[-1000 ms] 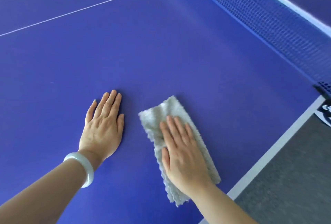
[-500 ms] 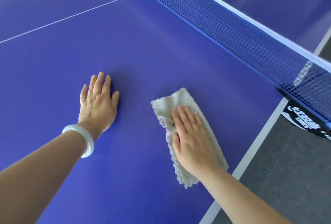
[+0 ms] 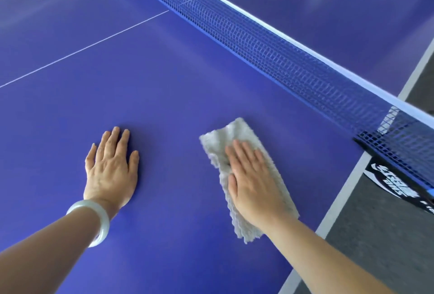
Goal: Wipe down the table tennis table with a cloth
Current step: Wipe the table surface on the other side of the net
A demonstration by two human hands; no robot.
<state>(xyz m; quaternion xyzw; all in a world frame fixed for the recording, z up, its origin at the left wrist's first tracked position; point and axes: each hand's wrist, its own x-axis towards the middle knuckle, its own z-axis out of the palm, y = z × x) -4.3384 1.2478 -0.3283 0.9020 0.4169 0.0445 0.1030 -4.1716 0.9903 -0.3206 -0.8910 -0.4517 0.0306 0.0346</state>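
- My right hand (image 3: 252, 183) lies flat and open on the cloth (image 3: 244, 176), fingers together, pinning it to the table by palm pressure; I am not clenching it.
- My left hand (image 3: 111, 169) is spread flat on the bare table (image 3: 164, 87), grasping nothing, and I judge it serves to brace me as I lean in.
- The cloth is a folded grey strip on the near half, close to the white right side edge and near the net (image 3: 281, 59) without touching it.
- To wipe well, I should keep the whole palm on the cloth so the fold stays flat and its free front corner does not curl under.
- I would work in straight, overlapping passes parallel to the net, each 1 covering part of the last, so no band is missed.
- Close to the net I should slow down: the cloth's nubbly weave could snag the mesh or the post clamp (image 3: 399, 183) at the right edge.
- At the side edge I should stop the stroke on the white line, or the cloth may slide off.
- The bracelet (image 3: 94, 221) on my left wrist should stay lifted, lest it scrape the surface.
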